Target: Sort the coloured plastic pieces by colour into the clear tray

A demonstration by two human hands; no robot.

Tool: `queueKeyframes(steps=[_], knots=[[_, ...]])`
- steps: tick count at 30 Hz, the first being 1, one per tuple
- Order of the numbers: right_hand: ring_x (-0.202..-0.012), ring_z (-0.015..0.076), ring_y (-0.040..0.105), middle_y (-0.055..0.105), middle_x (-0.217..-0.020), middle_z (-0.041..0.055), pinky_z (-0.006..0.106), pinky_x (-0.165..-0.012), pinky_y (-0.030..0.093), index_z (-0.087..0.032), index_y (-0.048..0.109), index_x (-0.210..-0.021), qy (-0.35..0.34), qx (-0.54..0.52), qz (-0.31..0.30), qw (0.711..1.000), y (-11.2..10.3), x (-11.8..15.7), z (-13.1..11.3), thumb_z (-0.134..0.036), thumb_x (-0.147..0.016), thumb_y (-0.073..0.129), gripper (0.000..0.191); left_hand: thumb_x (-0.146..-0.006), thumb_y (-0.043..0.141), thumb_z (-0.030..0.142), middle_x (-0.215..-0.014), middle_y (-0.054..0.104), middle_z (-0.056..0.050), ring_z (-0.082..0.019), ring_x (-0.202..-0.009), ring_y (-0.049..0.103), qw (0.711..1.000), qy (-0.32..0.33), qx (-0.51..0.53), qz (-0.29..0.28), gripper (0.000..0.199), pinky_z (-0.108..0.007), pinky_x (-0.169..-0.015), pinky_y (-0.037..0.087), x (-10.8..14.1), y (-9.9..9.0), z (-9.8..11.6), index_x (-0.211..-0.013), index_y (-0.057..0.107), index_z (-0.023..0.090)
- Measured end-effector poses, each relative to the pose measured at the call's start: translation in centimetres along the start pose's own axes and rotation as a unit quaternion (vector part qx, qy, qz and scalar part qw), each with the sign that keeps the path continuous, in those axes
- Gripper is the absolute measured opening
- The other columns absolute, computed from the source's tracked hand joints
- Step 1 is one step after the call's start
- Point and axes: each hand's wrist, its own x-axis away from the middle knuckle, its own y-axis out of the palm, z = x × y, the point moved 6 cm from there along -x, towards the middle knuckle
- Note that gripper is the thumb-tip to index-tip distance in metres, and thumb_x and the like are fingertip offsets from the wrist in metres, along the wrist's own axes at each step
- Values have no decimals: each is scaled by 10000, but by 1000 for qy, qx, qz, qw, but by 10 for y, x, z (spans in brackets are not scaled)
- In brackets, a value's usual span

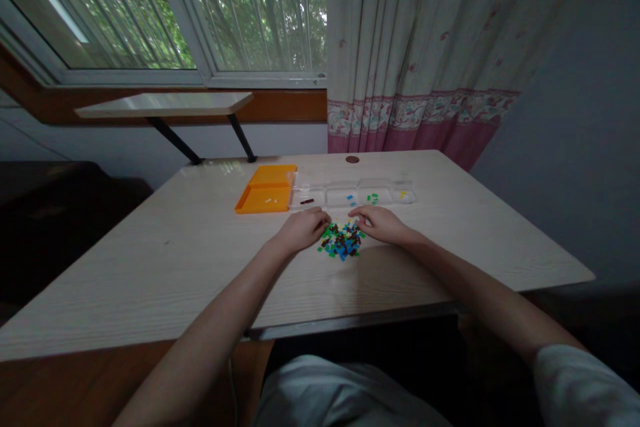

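Both forearms reached in from the near side and angled toward each other. The left hand [304,228] lay low over the surface [200,267], knuckles up, fingers curled at the left edge of a heap of pieces [343,241]. The right hand [384,223] bent in at the heap's far right edge, its fingers pointing left. Whether either grip was clenched on a piece or released, I could not tell.

The heap, small flat bits in blue, green, dark brown and pale yellow, spread loosely between the hands and nearer than the clear tray [342,197]. That tray held dark, blue, green and yellow pieces, left to right; whitish ones lay in the orange case [265,199] to its left.

The fingertips were too small to make out, single pieces blurred together, and the left forearm was cut off at the near edge.
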Motion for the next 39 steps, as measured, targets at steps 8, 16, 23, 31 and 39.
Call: queueKeyframes(steps=[8,16,23,31,39], knots=[[-801,156,569,625,-857,41,271,-736,412,-196,634,-954,8,19,20,1000,4,-2,-1,-221,-797,533,189,-837,422,238,-869,614,-66,-164,-786,568,1000,-2,14,0,211,-258,-688,433,-1,1,0,-910,610,174],[-768,145,559,621,-816,35,259,-710,407,-183,646,-892,-10,-26,33,999,2,-3,-4,-232,-802,548,142,-849,409,228,-895,615,-57,-169,-827,579,1000,-2,12,8,210,-258,-704,432,-1,2,2,-923,601,185],[-676,126,526,598,-741,31,242,-643,401,-158,638,-796,-5,-115,102,988,-9,-5,-15,-292,-833,516,185,-859,442,258,-890,604,-36,-141,-811,564,993,12,74,86,191,-239,-699,420,-1,-10,17,-950,596,193],[-648,117,506,568,-696,20,230,-608,384,-141,616,-751,-10,-202,104,974,-4,-7,-19,-311,-828,503,218,-840,507,299,-787,584,-23,-123,-725,546,979,35,122,159,160,-225,-637,400,-2,-14,26,-849,612,178],[-608,108,467,539,-663,8,226,-578,356,-144,607,-737,3,-205,96,974,-2,-8,-19,-334,-828,497,238,-846,494,276,-775,570,-31,-123,-725,539,972,53,130,186,161,-225,-633,409,-1,-18,28,-846,613,166]])
